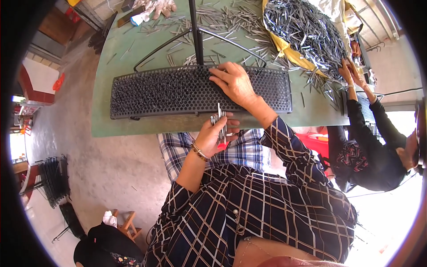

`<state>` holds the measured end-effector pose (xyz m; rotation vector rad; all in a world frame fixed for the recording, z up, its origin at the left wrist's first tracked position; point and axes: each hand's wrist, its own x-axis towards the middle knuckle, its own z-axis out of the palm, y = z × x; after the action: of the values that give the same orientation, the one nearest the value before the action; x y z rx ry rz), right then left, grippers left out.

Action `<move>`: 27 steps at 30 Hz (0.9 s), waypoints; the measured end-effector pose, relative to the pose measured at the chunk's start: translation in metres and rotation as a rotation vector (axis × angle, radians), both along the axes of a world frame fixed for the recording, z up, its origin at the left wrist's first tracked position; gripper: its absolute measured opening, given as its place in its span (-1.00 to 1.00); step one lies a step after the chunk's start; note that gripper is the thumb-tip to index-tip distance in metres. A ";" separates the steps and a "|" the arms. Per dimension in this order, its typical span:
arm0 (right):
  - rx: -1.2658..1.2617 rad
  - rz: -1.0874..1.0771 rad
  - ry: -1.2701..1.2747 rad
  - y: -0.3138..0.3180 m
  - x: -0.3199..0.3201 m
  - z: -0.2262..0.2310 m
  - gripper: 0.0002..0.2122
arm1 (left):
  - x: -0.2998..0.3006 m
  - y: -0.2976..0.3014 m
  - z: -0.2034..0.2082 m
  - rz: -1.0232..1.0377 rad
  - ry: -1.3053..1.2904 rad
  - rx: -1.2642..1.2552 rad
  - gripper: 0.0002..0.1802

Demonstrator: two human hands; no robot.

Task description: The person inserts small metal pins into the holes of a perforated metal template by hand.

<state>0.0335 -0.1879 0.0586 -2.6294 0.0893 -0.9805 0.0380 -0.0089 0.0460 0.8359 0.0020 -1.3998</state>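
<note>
My left hand (212,135) is closed round several thin silver-grey metal rods (219,119), just below the near edge of a black perforated rack (187,91). The rack is long and slightly curved, with rows of round holes. Dark rod ends seem to fill many holes on its left side, while the holes at its right end look open. My right hand (235,84) rests over the rack, right of its middle. Its thumb and fingers come together at the holes; whatever they hold is too small to make out.
The rack lies on a green table (104,127), with a black metal stand (198,49) behind it. Loose rods (222,20) are strewn across the far side. A rod heap (307,35) lies on yellow sheeting (289,53), where a co-worker's hands (351,73) reach in. Gloves (160,6) lie far left.
</note>
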 end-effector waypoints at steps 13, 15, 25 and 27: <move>-0.060 -0.022 0.082 0.000 -0.004 0.004 -0.83 | -0.001 -0.003 -0.004 0.008 -0.070 -0.039 -0.71; 0.059 0.009 0.062 -0.001 -0.008 0.011 -0.83 | 0.000 -0.003 -0.001 0.011 -0.115 -0.056 -0.71; 0.932 0.050 0.304 -0.003 -0.036 0.033 -0.80 | -0.002 -0.007 -0.003 0.011 -0.187 -0.057 -0.73; 0.800 -0.125 0.128 -0.006 -0.030 0.035 -0.82 | -0.004 -0.008 -0.010 0.001 -0.120 -0.053 -0.73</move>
<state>0.0034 -0.1938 0.0940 -1.9487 0.5565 -0.6229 0.0342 -0.0172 0.0355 0.8740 -0.1264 -1.3417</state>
